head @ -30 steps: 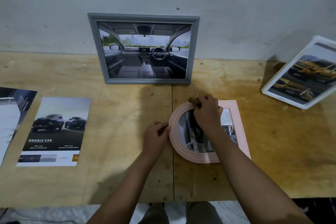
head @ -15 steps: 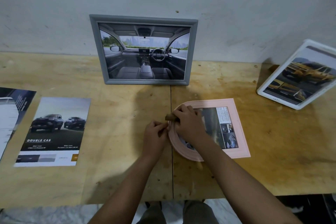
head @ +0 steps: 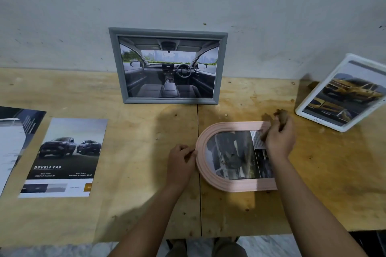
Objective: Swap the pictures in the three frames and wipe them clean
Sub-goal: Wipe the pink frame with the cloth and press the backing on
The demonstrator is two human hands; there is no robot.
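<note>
Plywood tabletop (head: pixel 135 131) is seen beneath both hands, with a pale wall behind. A pink arch-shaped picture frame (head: pixel 240 186) is laid flat between the hands. Its rounded end is pinched by the left hand (head: pixel 180 164). A small brown cloth (head: pixel 283 116) is gripped by the right hand (head: pixel 279 140) at the frame's far corner. A grey rectangular frame (head: pixel 167 101) is stood beyond the hands, a white frame (head: pixel 317 118) is propped right of the right hand, and a printed car leaflet (head: pixel 66 156) lies left of the left hand.

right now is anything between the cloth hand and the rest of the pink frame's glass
Nothing visible. The right hand holds the cloth at the pink frame's far right corner. The glass lies bare, and the left hand grips only the arched rim.
</note>
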